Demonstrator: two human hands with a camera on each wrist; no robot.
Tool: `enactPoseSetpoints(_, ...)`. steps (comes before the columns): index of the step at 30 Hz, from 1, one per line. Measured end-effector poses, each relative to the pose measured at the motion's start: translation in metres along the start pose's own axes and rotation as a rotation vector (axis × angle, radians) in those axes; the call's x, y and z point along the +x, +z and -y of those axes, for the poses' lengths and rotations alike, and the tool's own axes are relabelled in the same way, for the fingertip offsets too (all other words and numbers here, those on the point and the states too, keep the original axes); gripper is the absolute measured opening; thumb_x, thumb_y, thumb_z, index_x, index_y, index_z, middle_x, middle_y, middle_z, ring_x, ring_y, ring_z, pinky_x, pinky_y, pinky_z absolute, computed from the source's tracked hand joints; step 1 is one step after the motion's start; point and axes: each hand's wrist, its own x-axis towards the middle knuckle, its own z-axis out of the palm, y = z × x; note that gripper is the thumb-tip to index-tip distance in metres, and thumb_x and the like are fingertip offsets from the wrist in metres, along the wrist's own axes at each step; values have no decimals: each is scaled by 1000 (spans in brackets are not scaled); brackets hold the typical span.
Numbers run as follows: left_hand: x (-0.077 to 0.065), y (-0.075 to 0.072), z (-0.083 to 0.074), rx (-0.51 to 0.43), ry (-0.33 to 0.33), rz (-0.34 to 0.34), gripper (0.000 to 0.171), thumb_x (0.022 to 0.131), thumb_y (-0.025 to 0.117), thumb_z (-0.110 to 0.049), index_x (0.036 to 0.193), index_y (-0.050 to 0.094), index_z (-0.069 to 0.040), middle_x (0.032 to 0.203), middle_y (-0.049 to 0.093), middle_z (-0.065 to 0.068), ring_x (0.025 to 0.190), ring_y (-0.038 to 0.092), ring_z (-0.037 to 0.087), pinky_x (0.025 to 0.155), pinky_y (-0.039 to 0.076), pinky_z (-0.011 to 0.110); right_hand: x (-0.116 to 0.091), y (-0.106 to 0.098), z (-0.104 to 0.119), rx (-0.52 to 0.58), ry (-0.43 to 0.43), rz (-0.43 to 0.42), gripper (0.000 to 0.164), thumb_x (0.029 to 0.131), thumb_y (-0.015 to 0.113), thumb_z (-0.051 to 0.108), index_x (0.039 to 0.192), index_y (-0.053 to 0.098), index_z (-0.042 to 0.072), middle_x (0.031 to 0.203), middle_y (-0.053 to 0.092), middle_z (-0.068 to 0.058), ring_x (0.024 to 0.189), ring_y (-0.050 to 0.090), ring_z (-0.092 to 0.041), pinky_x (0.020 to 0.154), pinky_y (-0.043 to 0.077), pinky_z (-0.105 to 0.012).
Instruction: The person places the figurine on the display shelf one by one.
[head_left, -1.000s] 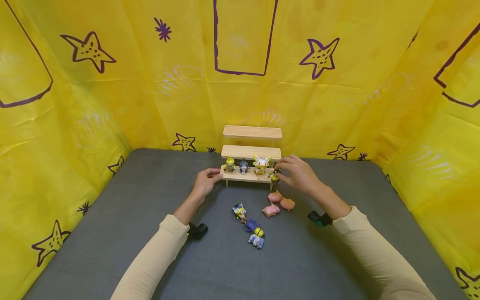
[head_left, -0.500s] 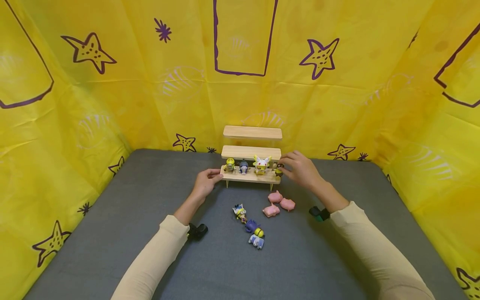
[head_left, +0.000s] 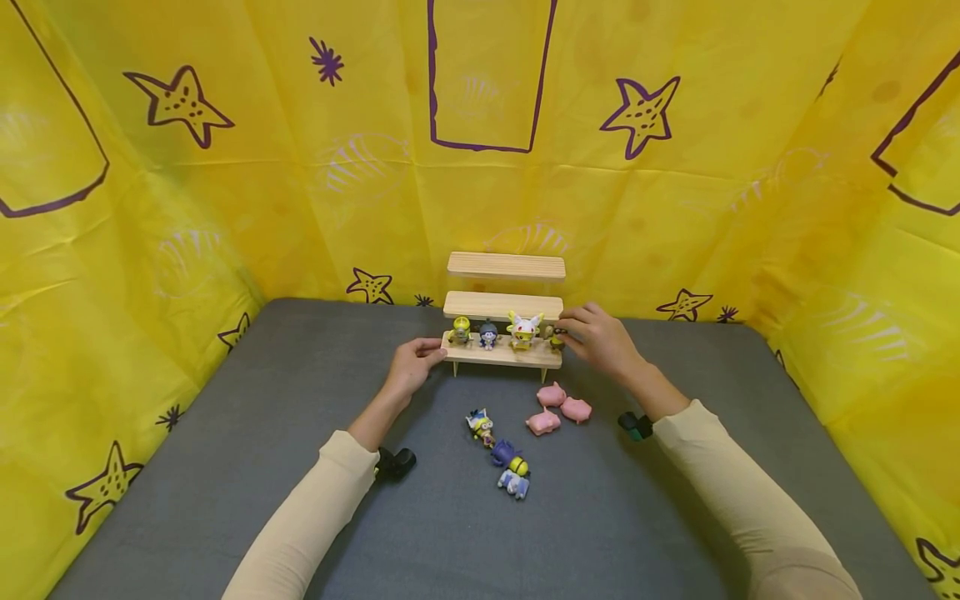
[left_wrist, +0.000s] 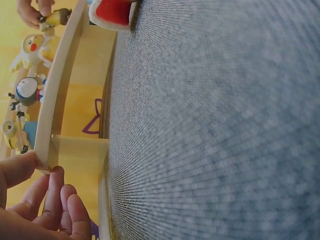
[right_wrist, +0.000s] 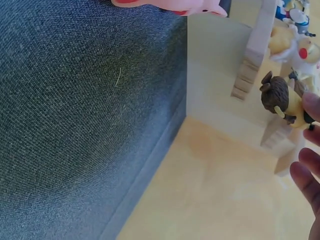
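Observation:
A three-tier wooden display stand [head_left: 501, 355] is at the back of the table. My left hand [head_left: 411, 364] pinches the left end of its lowest tier, thumb above and a finger beneath, as the left wrist view shows. At that tier's right end, my right hand [head_left: 600, 340] pinches a yellow-and-brown minion figurine [right_wrist: 286, 102] by its upper part; whether its feet touch the wood I cannot tell. Left of it on the same tier stand a white-hooded yellow figurine [head_left: 523, 331], a dark-hooded blue figurine [head_left: 488, 335] and a yellow minion figurine [head_left: 461, 331].
Three pink pig figurines [head_left: 551, 395] lie in front of the stand's right side. Nearer me are a minion with a blue-and-white hat [head_left: 480, 426], a purple-and-yellow figurine [head_left: 510, 457] and a pale blue figurine [head_left: 513, 483]. Yellow cloth [head_left: 480, 200] encloses the grey table [head_left: 300, 517].
My right hand has brought the minion figurine from the front right corner of the lowest tier up and back, over its right end. My left hand has stayed on the stand.

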Motion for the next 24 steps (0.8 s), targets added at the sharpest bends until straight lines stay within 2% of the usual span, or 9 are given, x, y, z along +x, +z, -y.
enactPoseSetpoints(8, 1, -1, 1, -7, 5, 2, 33, 97, 62, -20, 126, 63, -4, 119, 64, 16, 100, 58, 21, 73, 42, 25, 2, 8, -1, -4, -42, -31, 19, 75, 82, 7, 93, 76, 6, 96, 72, -9, 84, 60, -27, 67, 53, -37)
enactPoseSetpoints(15, 1, -1, 2, -7, 6, 1, 33, 97, 62, -20, 126, 63, -4, 119, 64, 16, 100, 58, 21, 74, 42, 26, -1, 14, -3, -51, -107, -47, 18, 75, 82, 6, 92, 75, 5, 97, 72, -10, 85, 62, -27, 70, 55, -37)
enactPoseSetpoints(24, 1, -1, 2, -8, 6, 6, 33, 96, 62, -20, 125, 63, -4, 118, 64, 16, 100, 58, 21, 73, 42, 25, -4, 15, -2, -47, -105, -73, 19, 73, 83, 4, 89, 74, 4, 95, 71, -9, 86, 62, -26, 70, 55, -37)
